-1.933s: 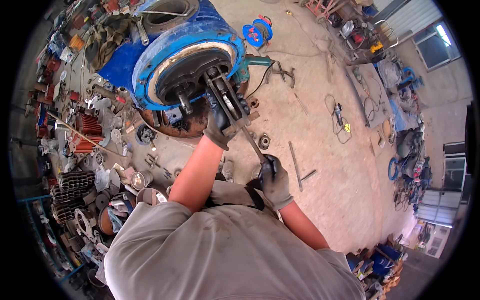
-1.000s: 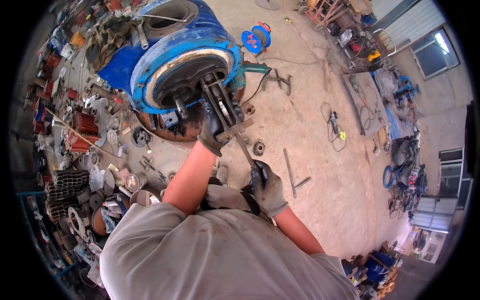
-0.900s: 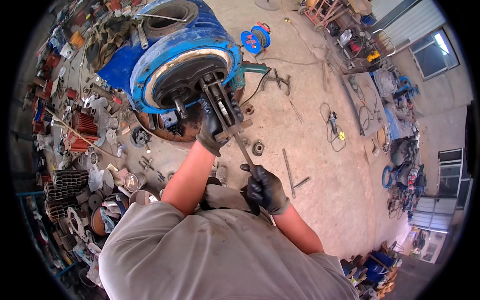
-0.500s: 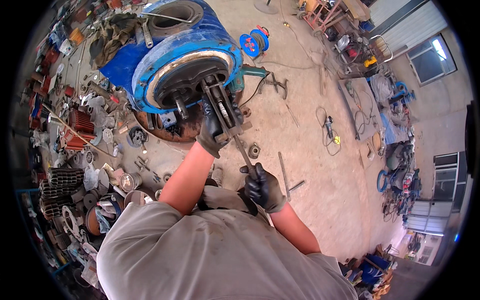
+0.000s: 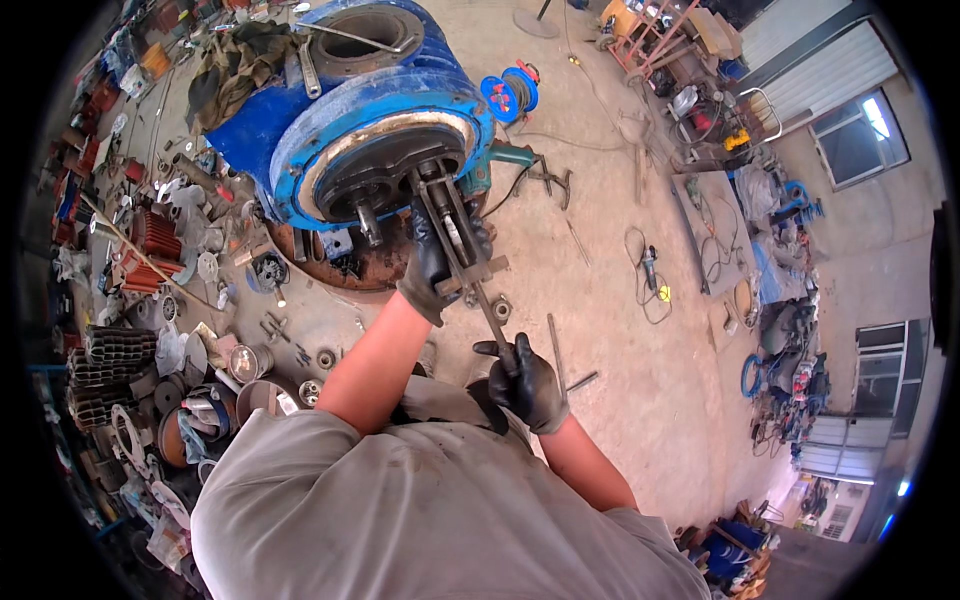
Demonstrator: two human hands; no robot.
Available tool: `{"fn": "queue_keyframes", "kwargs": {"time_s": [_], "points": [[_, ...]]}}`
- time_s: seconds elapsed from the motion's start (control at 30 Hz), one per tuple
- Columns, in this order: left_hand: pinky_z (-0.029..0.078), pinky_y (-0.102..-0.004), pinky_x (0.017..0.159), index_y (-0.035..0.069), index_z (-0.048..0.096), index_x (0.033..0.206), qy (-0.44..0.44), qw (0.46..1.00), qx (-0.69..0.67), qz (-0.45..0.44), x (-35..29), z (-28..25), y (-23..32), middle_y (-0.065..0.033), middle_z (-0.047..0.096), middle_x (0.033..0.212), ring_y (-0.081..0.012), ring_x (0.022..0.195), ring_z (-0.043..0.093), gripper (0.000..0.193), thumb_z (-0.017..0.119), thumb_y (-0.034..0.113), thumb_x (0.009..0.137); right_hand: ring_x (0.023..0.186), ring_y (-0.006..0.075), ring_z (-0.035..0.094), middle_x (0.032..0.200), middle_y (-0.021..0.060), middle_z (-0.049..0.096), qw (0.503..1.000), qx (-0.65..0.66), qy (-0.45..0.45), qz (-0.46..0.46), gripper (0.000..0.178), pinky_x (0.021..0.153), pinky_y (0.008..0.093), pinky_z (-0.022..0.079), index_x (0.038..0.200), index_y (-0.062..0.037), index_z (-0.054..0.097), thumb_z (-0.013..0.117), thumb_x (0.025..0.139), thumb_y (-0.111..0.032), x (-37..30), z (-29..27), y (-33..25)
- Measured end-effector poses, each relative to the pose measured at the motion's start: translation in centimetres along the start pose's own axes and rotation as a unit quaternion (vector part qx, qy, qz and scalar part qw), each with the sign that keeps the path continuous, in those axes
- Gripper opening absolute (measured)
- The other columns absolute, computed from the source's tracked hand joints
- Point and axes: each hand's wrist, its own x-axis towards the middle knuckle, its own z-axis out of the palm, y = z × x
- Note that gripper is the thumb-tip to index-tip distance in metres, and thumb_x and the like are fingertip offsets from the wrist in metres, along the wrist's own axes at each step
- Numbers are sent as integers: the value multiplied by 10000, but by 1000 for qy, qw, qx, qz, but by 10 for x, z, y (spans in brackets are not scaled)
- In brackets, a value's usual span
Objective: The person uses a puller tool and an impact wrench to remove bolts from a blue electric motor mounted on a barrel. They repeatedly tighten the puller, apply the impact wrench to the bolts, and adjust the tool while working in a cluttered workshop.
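Observation:
In front of me a large blue machine housing [image 5: 290, 150] shows its round open end, with a dark inner plate and a bare shaft stub [image 5: 368, 225]. A steel gear puller [image 5: 455, 232] sticks out toward me from the right side of that opening. My left hand [image 5: 430, 268], in a black glove, is closed around the puller's side; some of its fingers are hidden behind the arms. Below the puller's crossbar runs a steel bar [image 5: 490, 312]. My right hand [image 5: 530, 385], also gloved, grips the bar's near end, its index finger partly lifted.
A wrench [image 5: 309, 68] and a long bar [image 5: 350, 38] lie on the housing. Metal parts [image 5: 120, 355] crowd the floor at left. At right are a cable reel [image 5: 510, 95], an angle grinder [image 5: 651, 268] with its cord, and loose steel bars [image 5: 558, 355].
The whole view has shifted slightly, so the housing sits a little lower. My right index finger has lifted off the bar somewhat. Both hands keep their holds.

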Motion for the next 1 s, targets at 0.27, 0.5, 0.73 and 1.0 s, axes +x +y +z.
{"fn": "queue_keyframes", "kwargs": {"time_s": [0.27, 0.5, 0.73, 1.0], "points": [[596, -466, 947, 28, 616, 1365, -31, 999, 13, 3, -1, 3, 0, -150, 688, 1095, -293, 1015, 676, 728, 656, 641, 975, 516, 165, 552, 666, 34, 625, 951, 278, -117, 67, 566, 512, 303, 450, 1239, -15, 680, 400, 1149, -499, 8, -13, 5], [594, -460, 922, 35, 610, 1358, -31, 999, 4, -8, 4, 2, 1, -148, 683, 1081, -290, 1012, 668, 781, 633, 704, 956, 594, 157, 606, 771, 40, 652, 861, -381, 223, -254, 285, 594, 287, 511, 1338, -22, 618, 552, 1121, -194, -6, 23, 4], [593, -463, 924, 30, 632, 1293, -1, 1000, 26, 4, 5, -5, 0, -146, 686, 1074, -307, 1012, 667, 807, 605, 755, 939, 547, 109, 490, 744, 16, 595, 982, 190, -1, 5, 505, 524, 268, 405, 1412, -22, 592, 399, 1163, -416, -3, 1, 8], [593, -491, 944, 56, 667, 1230, -6, 999, 32, -2, 4, -5, 2, -135, 700, 1074, -318, 991, 684, 790, 588, 782, 929, 525, 156, 512, 681, 25, 575, 993, 62, 34, -96, 486, 519, 288, 428, 1332, 5, 650, 451, 1146, -398, 10, -5, 19]]}}
